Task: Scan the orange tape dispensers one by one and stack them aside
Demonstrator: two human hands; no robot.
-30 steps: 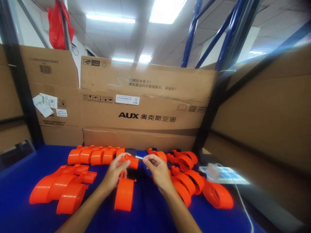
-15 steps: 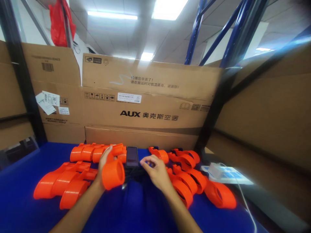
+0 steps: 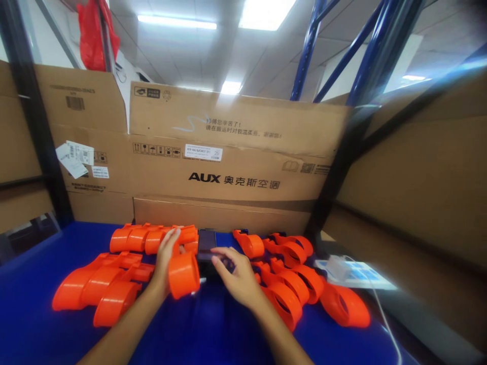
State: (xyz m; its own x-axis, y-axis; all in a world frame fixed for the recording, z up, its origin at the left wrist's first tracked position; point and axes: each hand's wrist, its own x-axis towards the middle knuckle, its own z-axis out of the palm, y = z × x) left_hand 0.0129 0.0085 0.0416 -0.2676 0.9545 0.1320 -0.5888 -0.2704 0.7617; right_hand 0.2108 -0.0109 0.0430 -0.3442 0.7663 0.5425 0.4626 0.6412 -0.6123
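My left hand (image 3: pixel 165 261) grips an orange plastic part (image 3: pixel 183 275) with a round end, held just above the blue table (image 3: pixel 213 329). My right hand (image 3: pixel 234 276) reaches with spread fingers over a dark phone-like device (image 3: pixel 206 242) lying at the middle back of the table, fingertips touching or just above its near end. Rows of matching orange parts lie on both sides: a left group (image 3: pixel 99 291), a back row (image 3: pixel 142 238) and a right group (image 3: pixel 300 289).
Large cardboard boxes (image 3: pixel 232 167) wall off the back and the right side. A white power strip with a charger (image 3: pixel 340 268) and its cable (image 3: pixel 384 314) lies at the right. Dark and blue rack posts stand behind.
My left hand lifted the orange part off the table and turned its round end toward me. My right hand let go and moved left onto the dark device.
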